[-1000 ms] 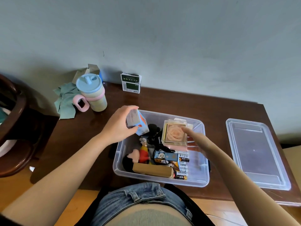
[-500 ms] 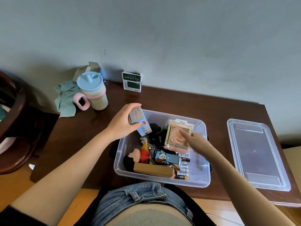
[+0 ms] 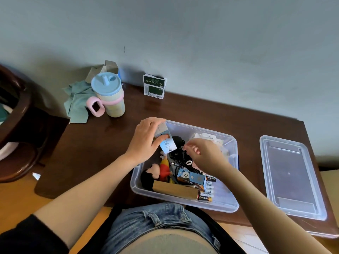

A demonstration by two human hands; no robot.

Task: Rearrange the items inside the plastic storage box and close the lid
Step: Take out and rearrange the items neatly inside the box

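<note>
Box point(image 3: 216, 204) sorting was under way, the lid point(image 3: 291, 178) not yet on. The left hand point(image 3: 145, 143) gripped a small carton point(image 3: 166, 142), its fingers point(image 3: 161, 142) curled round it, tilted over the box's far left corner. The right hand point(image 3: 205, 154) reached into the box with fingers loosely curled just above a black tangle of cords point(image 3: 178, 154); whether they pinched anything could not be told. Nearer the person from those fingers lay a panda carton point(image 3: 191, 177), batteries point(image 3: 208, 189), a brown carton point(image 3: 175, 188) and plush toys point(image 3: 161, 169). Beyond them, packets point(image 3: 207, 139) leaned on the far wall. The box sat on the table point(image 3: 110, 143), the lid well to the right of the right hand. Next, the right hand would probably need to clear a gap among the cords so the held carton could go in flat, below the rim.
</note>
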